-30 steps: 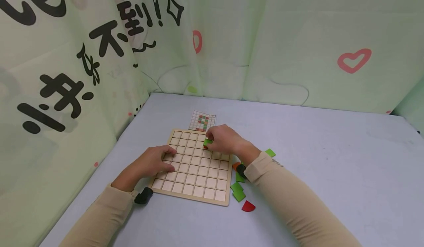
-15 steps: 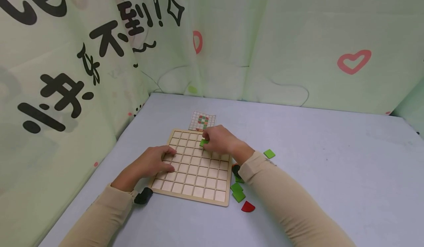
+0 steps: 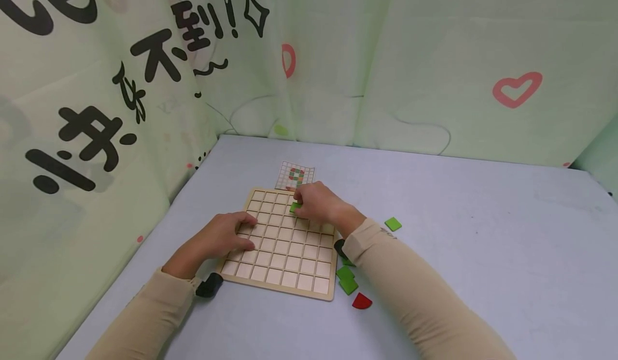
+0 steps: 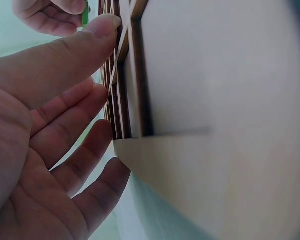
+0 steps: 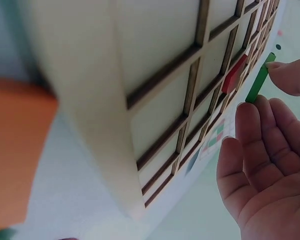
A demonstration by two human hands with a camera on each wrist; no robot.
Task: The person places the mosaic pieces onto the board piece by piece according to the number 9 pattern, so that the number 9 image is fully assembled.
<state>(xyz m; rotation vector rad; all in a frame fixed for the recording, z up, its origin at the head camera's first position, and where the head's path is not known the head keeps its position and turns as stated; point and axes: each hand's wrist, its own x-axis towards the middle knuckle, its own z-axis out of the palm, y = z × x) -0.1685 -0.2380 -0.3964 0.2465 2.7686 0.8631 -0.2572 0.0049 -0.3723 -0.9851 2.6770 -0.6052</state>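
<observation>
A wooden grid board [image 3: 280, 247] lies flat on the table. My left hand [image 3: 219, 236] rests at its left side with thumb and fingers spread; in the left wrist view the thumb [image 4: 65, 60] lies along the grid and the fingertips are at the border. Over the far rows, my right hand [image 3: 321, 204] pinches a green square tile [image 3: 294, 207] between thumb and fingers. The right wrist view shows this tile [image 5: 260, 80] on edge, just above the grid. Close by, a red piece [image 5: 234, 75] sits on the board, hidden by the hand in the head view.
Behind the board lies a pattern card [image 3: 285, 175] printed with coloured shapes. Green tiles [image 3: 347, 286] and a red quarter-round piece [image 3: 362, 301] lie right of the board. Farther right is another green tile [image 3: 393, 223]. An orange piece [image 5: 15, 155] shows beside the board's border.
My right hand has shifted slightly left over the far rows with the green tile. Its forearm moved left too, uncovering the far-right loose tile and covering the orange piece. My left hand stays put.
</observation>
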